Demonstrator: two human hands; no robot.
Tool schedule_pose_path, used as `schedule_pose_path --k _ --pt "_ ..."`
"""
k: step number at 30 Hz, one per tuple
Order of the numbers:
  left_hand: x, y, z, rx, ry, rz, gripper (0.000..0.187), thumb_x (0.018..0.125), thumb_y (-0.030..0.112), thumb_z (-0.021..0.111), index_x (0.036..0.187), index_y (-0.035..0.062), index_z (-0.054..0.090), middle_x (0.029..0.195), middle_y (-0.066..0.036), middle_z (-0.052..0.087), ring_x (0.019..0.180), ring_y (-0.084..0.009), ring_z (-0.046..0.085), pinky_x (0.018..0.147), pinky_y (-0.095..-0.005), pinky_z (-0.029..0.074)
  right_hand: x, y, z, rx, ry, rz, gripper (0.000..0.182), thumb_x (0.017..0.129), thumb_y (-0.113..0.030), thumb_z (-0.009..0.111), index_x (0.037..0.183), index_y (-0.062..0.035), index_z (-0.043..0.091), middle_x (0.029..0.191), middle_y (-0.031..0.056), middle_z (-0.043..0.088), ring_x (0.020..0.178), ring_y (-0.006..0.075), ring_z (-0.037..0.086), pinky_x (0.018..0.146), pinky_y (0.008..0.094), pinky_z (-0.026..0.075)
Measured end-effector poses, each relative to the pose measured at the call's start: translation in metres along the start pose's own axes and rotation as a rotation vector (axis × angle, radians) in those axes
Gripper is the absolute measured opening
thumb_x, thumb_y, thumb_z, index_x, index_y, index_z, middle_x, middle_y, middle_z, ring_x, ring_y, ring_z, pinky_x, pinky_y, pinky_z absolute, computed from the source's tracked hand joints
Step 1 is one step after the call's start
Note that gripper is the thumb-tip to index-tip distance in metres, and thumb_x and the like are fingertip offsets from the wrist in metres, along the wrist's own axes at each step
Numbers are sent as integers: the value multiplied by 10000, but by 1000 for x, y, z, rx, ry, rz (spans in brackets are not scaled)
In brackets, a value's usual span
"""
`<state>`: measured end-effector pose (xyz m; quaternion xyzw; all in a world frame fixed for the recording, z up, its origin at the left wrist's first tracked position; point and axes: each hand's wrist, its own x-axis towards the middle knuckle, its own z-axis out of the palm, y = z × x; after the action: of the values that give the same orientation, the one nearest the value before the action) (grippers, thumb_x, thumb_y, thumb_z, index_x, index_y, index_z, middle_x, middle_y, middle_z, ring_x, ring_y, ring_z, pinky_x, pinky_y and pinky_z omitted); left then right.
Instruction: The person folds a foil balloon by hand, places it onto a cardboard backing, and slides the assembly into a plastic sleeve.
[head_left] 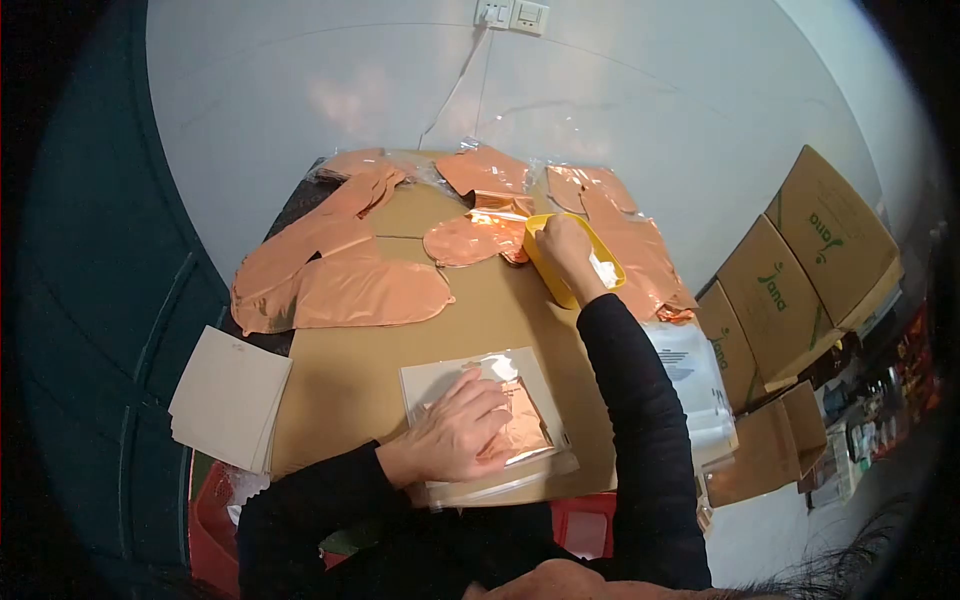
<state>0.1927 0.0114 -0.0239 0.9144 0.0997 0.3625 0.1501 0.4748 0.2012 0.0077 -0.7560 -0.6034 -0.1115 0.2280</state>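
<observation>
Now | left hand [455, 435] at 6 o'clock, fingers spread flat, pressing a folded rose-gold foil balloon in a clear plastic bag [520, 425] on the brown cardboard tabletop [480, 320] | right hand [565, 245] at 12 o'clock, reaching into a yellow plastic tray [560, 285]; its fingertips are hidden, grip unclear | flat rose-gold foil balloons [340, 285] at 10 o'clock.
</observation>
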Motion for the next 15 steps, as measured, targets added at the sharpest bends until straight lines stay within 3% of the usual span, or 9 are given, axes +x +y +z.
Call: schedule_pose_path --k 6,8,11,15 --pt "1 5 0 42 -222 98 636 664 314 788 1153 -9 541 1229 -225 491 1224 -382 450 1067 -566 311 -6 1 -21 -78 59 -25 246 829 -177 561 766 44 649 832 274 662 807 405 664 712 489 524" --pt "0 7 -1 39 -287 90 689 665 338 781 1190 -18 512 1258 -244 460 1234 -398 432 1075 -566 295 -14 8 -37 -145 130 -136 196 833 -139 543 749 -3 656 782 235 667 735 380 667 638 470 526" --pt "-1 8 2 29 -317 75 723 668 357 770 1214 -29 495 1271 -252 450 1237 -397 428 1089 -569 264 -47 14 -72 -145 197 -223 179 845 -136 557 730 -20 630 728 208 652 669 369 651 579 461 509" --pt "-3 5 7 36 -315 68 628 669 275 747 1165 -25 506 1219 -242 469 1193 -388 453 1081 -541 279 -117 23 -121 57 250 -383 168 832 -135 634 735 -12 573 694 189 607 637 359 607 557 448 471"
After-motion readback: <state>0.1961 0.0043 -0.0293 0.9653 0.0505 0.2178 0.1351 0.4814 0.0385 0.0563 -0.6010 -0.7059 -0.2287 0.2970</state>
